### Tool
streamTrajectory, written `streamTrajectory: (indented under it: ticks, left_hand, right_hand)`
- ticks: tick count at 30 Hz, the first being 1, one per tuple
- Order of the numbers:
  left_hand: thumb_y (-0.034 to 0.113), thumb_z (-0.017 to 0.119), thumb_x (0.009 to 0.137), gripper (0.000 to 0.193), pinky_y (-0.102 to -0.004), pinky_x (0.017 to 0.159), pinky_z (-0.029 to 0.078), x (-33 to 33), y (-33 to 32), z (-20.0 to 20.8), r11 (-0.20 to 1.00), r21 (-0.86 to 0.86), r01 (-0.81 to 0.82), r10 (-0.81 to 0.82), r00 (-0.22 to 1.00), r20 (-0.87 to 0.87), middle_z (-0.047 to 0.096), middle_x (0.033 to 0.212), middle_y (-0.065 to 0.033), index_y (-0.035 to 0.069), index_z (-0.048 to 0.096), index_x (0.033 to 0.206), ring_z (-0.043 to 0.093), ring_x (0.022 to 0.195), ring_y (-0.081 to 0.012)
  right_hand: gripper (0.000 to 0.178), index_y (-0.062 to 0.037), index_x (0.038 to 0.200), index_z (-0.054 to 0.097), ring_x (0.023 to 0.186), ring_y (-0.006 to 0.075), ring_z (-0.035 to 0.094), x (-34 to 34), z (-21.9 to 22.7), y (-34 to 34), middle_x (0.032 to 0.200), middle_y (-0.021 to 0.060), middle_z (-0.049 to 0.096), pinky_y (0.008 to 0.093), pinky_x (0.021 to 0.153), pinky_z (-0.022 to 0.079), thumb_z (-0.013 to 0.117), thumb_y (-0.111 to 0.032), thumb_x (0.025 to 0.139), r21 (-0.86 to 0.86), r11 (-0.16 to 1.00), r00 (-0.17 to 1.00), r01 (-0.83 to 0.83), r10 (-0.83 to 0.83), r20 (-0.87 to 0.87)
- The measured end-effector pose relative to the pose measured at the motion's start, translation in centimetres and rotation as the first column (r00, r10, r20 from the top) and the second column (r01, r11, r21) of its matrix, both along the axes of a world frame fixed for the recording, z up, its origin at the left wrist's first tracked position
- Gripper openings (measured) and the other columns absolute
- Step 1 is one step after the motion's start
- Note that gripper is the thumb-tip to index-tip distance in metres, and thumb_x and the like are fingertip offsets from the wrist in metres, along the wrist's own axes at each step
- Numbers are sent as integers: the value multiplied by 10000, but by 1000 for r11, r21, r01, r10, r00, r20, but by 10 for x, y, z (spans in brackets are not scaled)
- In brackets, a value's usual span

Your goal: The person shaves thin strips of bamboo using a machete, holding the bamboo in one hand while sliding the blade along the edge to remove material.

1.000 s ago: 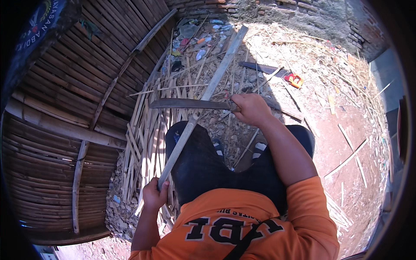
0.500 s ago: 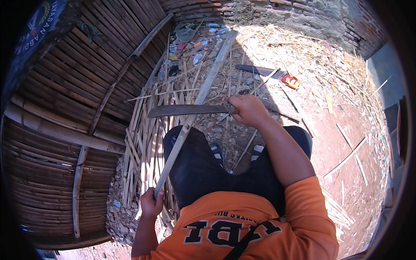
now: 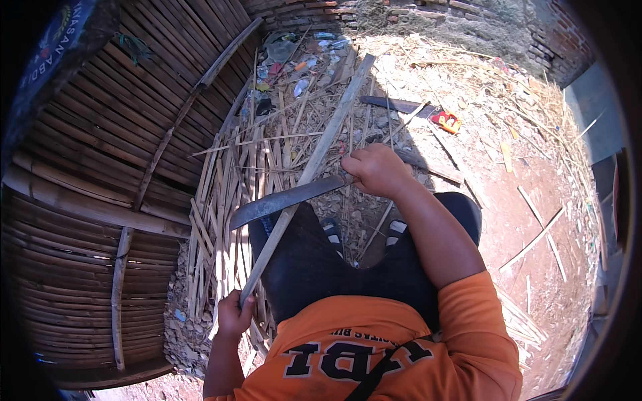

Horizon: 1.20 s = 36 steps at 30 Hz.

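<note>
My left hand (image 3: 234, 315), low at the left, is closed round the near end of a long pale bamboo strip (image 3: 330, 134). The strip slants away from me across my left thigh, its far end over the littered ground. In front of my knees, my right hand (image 3: 378, 170) is wrapped round the handle of a machete (image 3: 289, 201). The dark, broad blade points left and lies across the strip, hiding a short part of it; its tip angles toward me. Most of the machete's handle is covered by my fingers.
A pile of split bamboo strips (image 3: 221, 220) lies left of my legs, beside a bamboo-slat wall (image 3: 80, 147). Beyond my right hand, a handsaw (image 3: 408, 109) with a red-orange handle rests on shavings. A brick wall (image 3: 441, 30) stands behind. Crossed strips (image 3: 540, 234) lie at right.
The machete blade has tilted, its tip dropping toward me along the strip. My right hand has shifted slightly left. The strip's far end has swung a little right; my left hand keeps its grip.
</note>
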<state>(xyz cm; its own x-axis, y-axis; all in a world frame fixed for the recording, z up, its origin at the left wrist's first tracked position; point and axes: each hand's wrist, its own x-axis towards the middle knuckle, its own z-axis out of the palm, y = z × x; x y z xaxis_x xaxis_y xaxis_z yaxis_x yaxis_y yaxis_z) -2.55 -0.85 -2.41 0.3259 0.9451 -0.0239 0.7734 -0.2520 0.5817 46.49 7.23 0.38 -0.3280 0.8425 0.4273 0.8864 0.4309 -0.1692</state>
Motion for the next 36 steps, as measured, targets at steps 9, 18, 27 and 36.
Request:
streamTrajectory:
  ticks: [9, 18, 27, 36]
  left_hand:
    - [298, 705, 911, 334, -391, 502, 455, -22, -2, 6, 994, 103, -29, 40, 994, -100, 596, 580, -143, -6, 622, 801, 600, 491, -299]
    - [273, 727, 885, 310, -425, 484, 440, -24, 0, 3, 975, 221, -15, 46, 989, -139, 557, 574, -166, 8, 607, 778, 584, 495, -355]
    - [283, 749, 865, 311, -448, 494, 456, -20, 10, -1, 958, 283, 48, 21, 971, -238, 561, 580, -165, 18, 603, 790, 590, 514, -372]
    - [359, 780, 854, 366, -466, 521, 486, -28, 12, -2, 927, 374, -5, 113, 957, -267, 593, 618, -161, 38, 608, 839, 609, 543, -388]
  right_hand:
    - [242, -70, 984, 590, 822, 424, 653, 48, -20, 8, 841, 190, 655, 499, 723, 512, 719, -168, 804, -119, 912, 829, 393, -407, -384]
    - [209, -55, 920, 594, 834, 410, 670, 57, -21, 13, 829, 185, 671, 509, 736, 519, 706, -168, 783, -157, 895, 813, 418, -446, -373]
    - [205, -63, 960, 595, 875, 409, 668, 9, 2, 0, 868, 186, 680, 506, 762, 528, 688, -157, 803, -82, 988, 988, 131, -137, -72]
    - [278, -89, 1031, 616, 873, 379, 676, 21, 3, -3, 855, 139, 673, 495, 767, 533, 706, -158, 777, -109, 951, 925, 290, -308, -223]
